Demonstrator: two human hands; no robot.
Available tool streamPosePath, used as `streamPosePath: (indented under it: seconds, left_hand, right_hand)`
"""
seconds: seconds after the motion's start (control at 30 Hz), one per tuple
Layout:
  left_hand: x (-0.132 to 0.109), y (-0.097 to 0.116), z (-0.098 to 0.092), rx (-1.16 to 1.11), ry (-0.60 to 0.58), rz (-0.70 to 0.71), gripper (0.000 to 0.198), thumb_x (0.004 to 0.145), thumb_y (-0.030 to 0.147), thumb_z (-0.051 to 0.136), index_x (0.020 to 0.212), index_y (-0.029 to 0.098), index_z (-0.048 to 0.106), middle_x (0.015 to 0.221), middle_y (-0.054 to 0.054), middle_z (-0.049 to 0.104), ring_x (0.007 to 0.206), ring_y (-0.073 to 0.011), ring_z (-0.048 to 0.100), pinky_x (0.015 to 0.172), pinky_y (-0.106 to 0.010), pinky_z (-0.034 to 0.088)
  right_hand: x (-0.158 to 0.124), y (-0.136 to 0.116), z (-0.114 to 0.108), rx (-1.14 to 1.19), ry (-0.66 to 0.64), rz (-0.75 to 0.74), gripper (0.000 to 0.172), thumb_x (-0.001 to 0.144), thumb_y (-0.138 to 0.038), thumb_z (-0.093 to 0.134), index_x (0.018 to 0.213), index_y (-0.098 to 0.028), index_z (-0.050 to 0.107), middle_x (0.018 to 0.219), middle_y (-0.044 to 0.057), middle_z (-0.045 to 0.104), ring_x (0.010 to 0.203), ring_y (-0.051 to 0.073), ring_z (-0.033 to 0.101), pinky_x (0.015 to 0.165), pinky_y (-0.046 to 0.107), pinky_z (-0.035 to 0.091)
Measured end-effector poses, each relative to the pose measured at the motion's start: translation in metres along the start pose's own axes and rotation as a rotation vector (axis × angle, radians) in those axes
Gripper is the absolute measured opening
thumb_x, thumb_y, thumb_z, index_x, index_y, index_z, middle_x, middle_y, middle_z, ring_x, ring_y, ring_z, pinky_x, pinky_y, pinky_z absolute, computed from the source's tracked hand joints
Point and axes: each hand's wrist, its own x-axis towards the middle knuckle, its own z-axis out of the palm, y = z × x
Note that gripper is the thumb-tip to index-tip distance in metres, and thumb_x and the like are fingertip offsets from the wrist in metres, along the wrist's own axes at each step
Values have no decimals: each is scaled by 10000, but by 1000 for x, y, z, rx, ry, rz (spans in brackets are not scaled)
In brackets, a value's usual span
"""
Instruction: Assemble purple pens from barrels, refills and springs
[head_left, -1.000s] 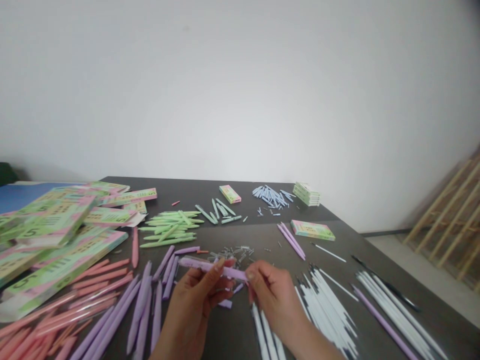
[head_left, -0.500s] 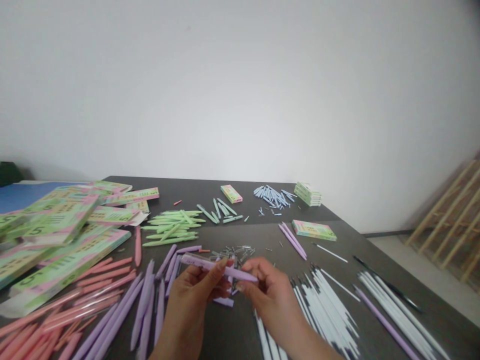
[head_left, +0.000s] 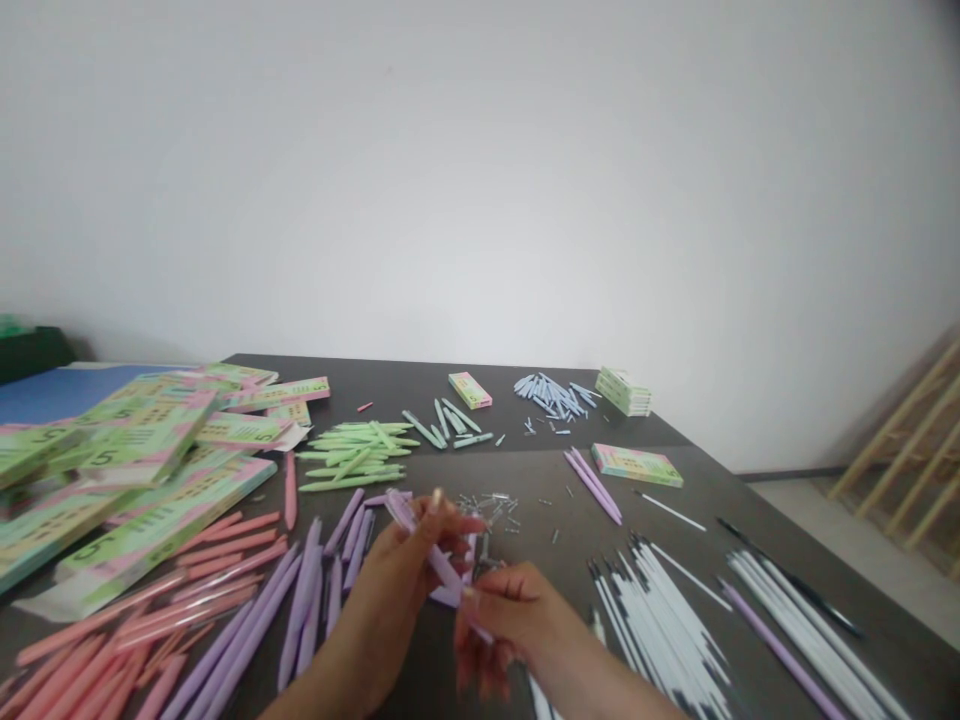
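My left hand [head_left: 394,585] is closed around a lilac pen [head_left: 444,570], which slants down to the right. With thumb and forefinger my right hand [head_left: 517,610] pinches the pen's lower end, while its other fingers hang down blurred. Behind the hands lie small metal springs and clear bits [head_left: 495,505]. More lilac pen barrels [head_left: 304,605] are spread to the left of my left hand. White ink refills with dark ends [head_left: 671,620] fan out to the right of my right hand. Two lilac pens [head_left: 592,485] lie together farther back.
Pink pen parts [head_left: 97,660] and patterned cardboard boxes [head_left: 150,440] crowd the left side. Green barrels [head_left: 356,455], pale green pens [head_left: 454,420] and blue parts [head_left: 551,395] lie farther back. Stacked boxes [head_left: 624,390] stand by the wall. A black stick [head_left: 791,575] lies at right.
The pen has turned from nearly level to a steep slant, its right end now lower. My right hand has moved down with it, its lower fingers spreading. The view has shifted slightly left.
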Motion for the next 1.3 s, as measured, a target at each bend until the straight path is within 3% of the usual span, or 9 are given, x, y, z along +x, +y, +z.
streamPosePath:
  seconds: [0.07,0.1,0.17,0.23,0.3,0.57,0.7,1.13,1.3]
  left_hand:
    - [-1,6,0,-212,-150,-142,290,789,423,550,795,146,636,739,-82,692,650,-161,620,655,-290,489]
    - [-1,8,0,-288,-236,-207,336,817,448,489,786,143,627,634,-57,657,548,-141,587,606,-291,491]
    - [-1,11,-3,-369,-363,-291,415,842,478,403,677,145,590,416,29,478,324,-71,372,406,-224,407]
    - [0,10,-6,-402,-413,-338,460,845,489,364,565,158,517,344,80,295,281,-41,166,300,-169,245]
    - [1,9,-10,-423,-405,-365,465,831,496,364,520,166,466,347,90,225,300,-39,104,289,-156,168]
    - [3,7,-12,-412,-388,-355,350,808,394,380,588,161,518,397,95,183,344,-48,72,307,-157,137]
    - [2,9,-10,-394,-402,-391,448,810,529,352,624,167,538,383,101,181,326,-43,79,297,-156,139]
    - [2,8,-10,-413,-352,-408,467,829,506,319,564,172,511,368,102,150,315,-47,70,276,-153,163]
    - [4,8,-14,-399,-335,-404,431,832,475,342,561,180,501,367,94,211,313,-46,106,277,-168,232]
  right_hand:
    - [0,5,3,-35,-54,-18,469,675,-559,624,635,-92,632,483,-12,533,327,26,404,328,138,303]
    - [1,9,5,-48,-83,-22,461,660,-556,642,643,-95,641,480,-25,518,324,21,392,330,138,307]
    - [1,13,9,-50,-145,4,448,643,-554,661,638,-106,639,473,-39,499,330,25,400,347,142,335]
    - [1,15,12,-34,-179,51,442,649,-552,657,610,-113,622,481,-33,508,347,35,427,366,150,361]
    - [0,14,15,-20,-178,73,446,658,-551,648,591,-112,611,492,-25,518,358,38,434,372,152,360]
    - [-2,10,15,5,-186,69,433,648,-530,667,608,-102,615,510,-13,532,385,44,450,380,152,357]
    - [-3,10,16,-20,-188,62,438,642,-536,671,581,-108,603,492,-21,517,386,44,443,383,153,352]
    - [-5,8,16,-38,-195,56,432,643,-538,666,568,-118,602,496,-27,513,384,43,435,400,161,356]
    - [-5,10,12,-84,-190,59,412,633,-541,669,594,-134,615,526,-37,510,413,38,426,410,153,317]
